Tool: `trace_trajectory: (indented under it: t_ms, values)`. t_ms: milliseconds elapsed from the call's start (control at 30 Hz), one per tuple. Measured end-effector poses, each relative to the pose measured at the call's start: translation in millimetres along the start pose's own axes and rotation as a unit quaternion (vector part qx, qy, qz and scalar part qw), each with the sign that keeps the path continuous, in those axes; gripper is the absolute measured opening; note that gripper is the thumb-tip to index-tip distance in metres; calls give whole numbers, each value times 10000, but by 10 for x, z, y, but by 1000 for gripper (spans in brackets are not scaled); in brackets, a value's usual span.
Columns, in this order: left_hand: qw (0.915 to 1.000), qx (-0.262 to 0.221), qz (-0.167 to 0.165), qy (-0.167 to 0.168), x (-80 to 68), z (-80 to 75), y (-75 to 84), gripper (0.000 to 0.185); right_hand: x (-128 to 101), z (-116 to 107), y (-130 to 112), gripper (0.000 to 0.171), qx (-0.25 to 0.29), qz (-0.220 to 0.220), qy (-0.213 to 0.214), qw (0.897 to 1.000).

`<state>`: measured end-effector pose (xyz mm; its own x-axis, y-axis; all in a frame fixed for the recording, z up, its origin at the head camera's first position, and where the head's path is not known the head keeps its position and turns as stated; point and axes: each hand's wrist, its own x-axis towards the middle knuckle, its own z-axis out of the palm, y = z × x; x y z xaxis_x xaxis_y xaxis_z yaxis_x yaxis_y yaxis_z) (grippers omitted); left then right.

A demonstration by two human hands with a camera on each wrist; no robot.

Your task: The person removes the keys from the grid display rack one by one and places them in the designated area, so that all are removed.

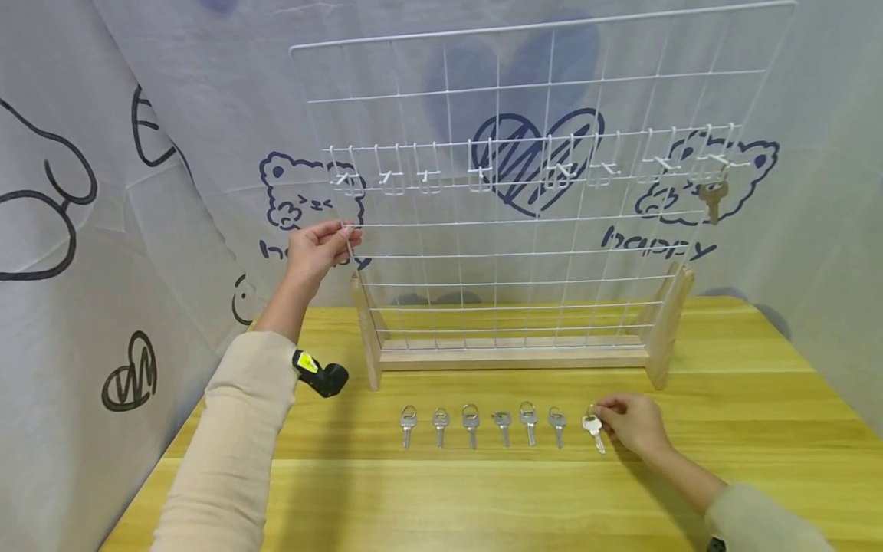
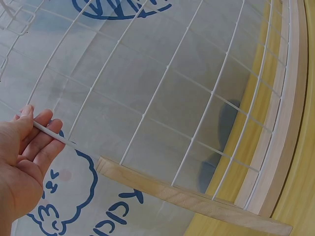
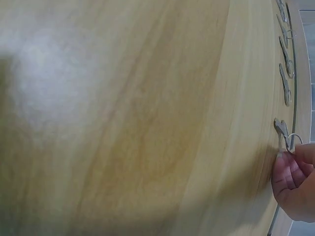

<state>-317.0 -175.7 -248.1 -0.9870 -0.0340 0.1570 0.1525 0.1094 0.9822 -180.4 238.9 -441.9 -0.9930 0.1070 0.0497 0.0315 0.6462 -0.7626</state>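
Note:
My left hand [image 1: 319, 249] grips the left edge wire of a white wire grid rack [image 1: 497, 253], thumb and fingers round it; the left wrist view shows this hand [image 2: 29, 152] close up. At the right end of a row of keys, my right hand [image 1: 635, 422] pinches the ring of a silver key [image 1: 593, 429] at the table surface. In the right wrist view the same key [image 3: 281, 127] hangs from its ring at the fingertips of the hand [image 3: 295, 182]. Several other silver keys [image 1: 471, 422] with rings lie to its left. One key [image 1: 713, 201] hangs from the rightmost hook.
Several white hooks [image 1: 480, 178] line the grid's upper part. The grid stands in a wooden base [image 1: 513, 358] on the wood-grain table [image 1: 483, 498]. A printed cloth [image 1: 207, 230] hangs behind and at the left. A small black camera [image 1: 320, 373] sits on the left wrist.

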Motion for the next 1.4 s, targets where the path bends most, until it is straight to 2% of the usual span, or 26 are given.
trace_trajectory:
  t_ms: [333, 767, 867, 967, 1033, 1100, 1200, 1300, 1333, 1400]
  values:
    - [10000, 1, 3, 48, -2, 7, 4, 38, 56, 8, 1, 11, -439, -354, -21, 9984]
    - [10000, 67, -10, 39, -13, 14, 4, 38, 132, -30, 28, 11, -319, -131, -329, 9989]
    - [9999, 96, -2, 35, -11, 13, 8, 38, 125, -54, 35, 12, -430, -407, -242, 9980]
    - [10000, 67, -11, 48, -19, 11, 14, 38, 74, -88, 47, 12, -730, -1182, 28, 9903]
    - [10000, 24, -34, 69, -20, 9, 13, 38, 11, -106, 69, 14, -1149, -1926, 221, 9743]
    - [9999, -15, -55, 84, -14, 6, 9, 38, -71, -120, 105, 21, -1588, -2681, 259, 9499]
    - [9999, 0, -69, 112, -2, 7, -2, 38, -198, -127, 184, 30, -2203, -3819, 247, 8972]
    - [9999, 59, -80, 118, -10, 13, 0, 38, -297, -122, 287, 33, -2489, -4681, 266, 8475]
    - [9999, 71, -83, 121, -16, 14, 6, 38, -322, -121, 321, 33, -2536, -4890, 279, 8341]
    - [9998, 92, -92, 128, -30, 16, 19, 37, -364, -118, 383, 33, -2556, -5152, 272, 8176]
